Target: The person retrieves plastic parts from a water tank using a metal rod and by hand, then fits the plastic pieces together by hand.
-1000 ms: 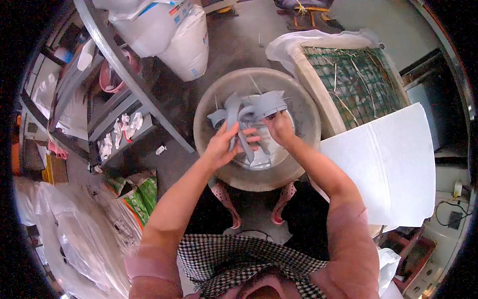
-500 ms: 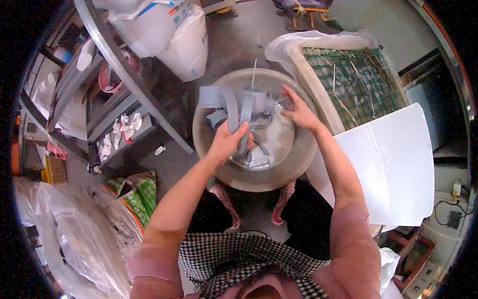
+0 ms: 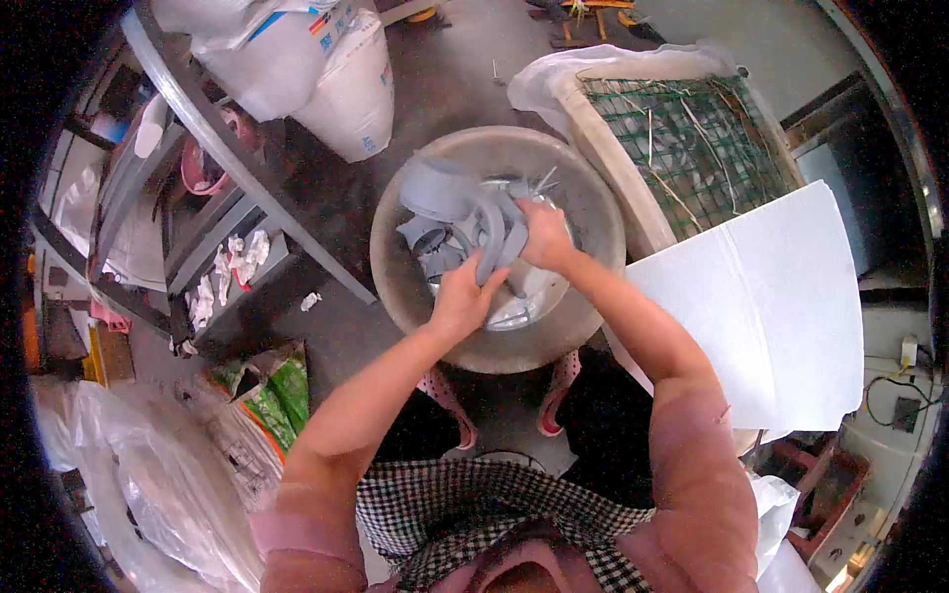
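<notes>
Grey curved plastic-looking pieces (image 3: 437,188) are held over a wide round basin (image 3: 494,353). My left hand (image 3: 465,299) grips the lower end of a grey strip (image 3: 491,237), thumb on its right side. At the strip's right, my right hand (image 3: 544,235) has its fingers closed on the edge of the same grey piece. More grey parts (image 3: 430,242) and a shiny clear sheet (image 3: 514,311) lie inside the basin. Some fingertips are hidden behind the grey pieces.
To the right of the basin stand a white-rimmed box with green netting (image 3: 682,148) and a white board (image 3: 756,316). White sacks (image 3: 346,99) are at the back left. A metal frame (image 3: 227,148) rises on the left, with a green bag (image 3: 282,395) on the floor.
My right hand has come back from the basin's right side and closed on the grey piece. The curved grey pieces have turned and tilted in my left hand. The view has shifted slightly.
</notes>
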`<state>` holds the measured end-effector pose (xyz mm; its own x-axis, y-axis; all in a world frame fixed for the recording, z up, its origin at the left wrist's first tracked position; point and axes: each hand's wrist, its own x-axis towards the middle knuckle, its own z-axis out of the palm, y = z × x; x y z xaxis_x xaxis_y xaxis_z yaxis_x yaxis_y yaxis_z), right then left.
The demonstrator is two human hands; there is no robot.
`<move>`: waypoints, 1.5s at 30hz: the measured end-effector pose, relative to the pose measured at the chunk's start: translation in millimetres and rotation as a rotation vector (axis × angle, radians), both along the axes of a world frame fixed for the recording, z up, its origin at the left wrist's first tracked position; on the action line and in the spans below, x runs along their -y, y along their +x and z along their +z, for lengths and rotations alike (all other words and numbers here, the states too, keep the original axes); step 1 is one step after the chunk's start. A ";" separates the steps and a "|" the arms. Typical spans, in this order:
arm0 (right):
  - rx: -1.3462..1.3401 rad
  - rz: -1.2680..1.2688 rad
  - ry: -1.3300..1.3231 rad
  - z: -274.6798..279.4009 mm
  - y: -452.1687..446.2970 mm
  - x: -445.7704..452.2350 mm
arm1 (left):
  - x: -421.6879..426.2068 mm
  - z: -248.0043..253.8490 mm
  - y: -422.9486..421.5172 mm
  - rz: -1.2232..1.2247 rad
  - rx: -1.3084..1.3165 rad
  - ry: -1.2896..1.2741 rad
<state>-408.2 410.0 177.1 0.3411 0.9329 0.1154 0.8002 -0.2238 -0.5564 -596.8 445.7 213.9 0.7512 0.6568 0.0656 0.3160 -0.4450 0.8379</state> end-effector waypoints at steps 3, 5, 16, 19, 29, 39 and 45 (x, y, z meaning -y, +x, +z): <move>0.075 -0.067 0.019 -16.5 -4.9 8.8 | 1.7 -0.4 0.7 -0.020 0.090 0.000; -0.225 0.040 -0.108 -32.3 3.6 12.4 | 8.7 -16.3 -2.6 -0.014 0.009 -0.057; -0.557 0.167 -0.480 -89.8 -4.0 48.1 | 1.8 -76.2 -12.0 -0.227 -0.144 -0.129; -0.470 0.424 -0.644 -84.1 18.9 27.8 | -10.9 -61.8 -3.9 -0.129 -0.344 -0.698; -0.859 -0.401 -0.836 -227.3 66.5 -17.9 | -25.9 -61.3 -14.6 -0.093 -0.367 -0.393; -1.258 -0.789 0.267 -185.4 21.4 -54.0 | -37.7 -43.6 0.5 0.439 0.063 -0.641; -1.272 -0.365 0.248 -63.8 -29.1 -41.7 | -35.3 -26.8 12.3 0.437 0.314 -0.653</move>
<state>-437.3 451.7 113.2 0.5595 0.7673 -0.3132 -0.3810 -0.0975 -0.9194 -584.5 481.0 187.1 0.4315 0.8625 -0.2645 0.0565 0.2668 0.9621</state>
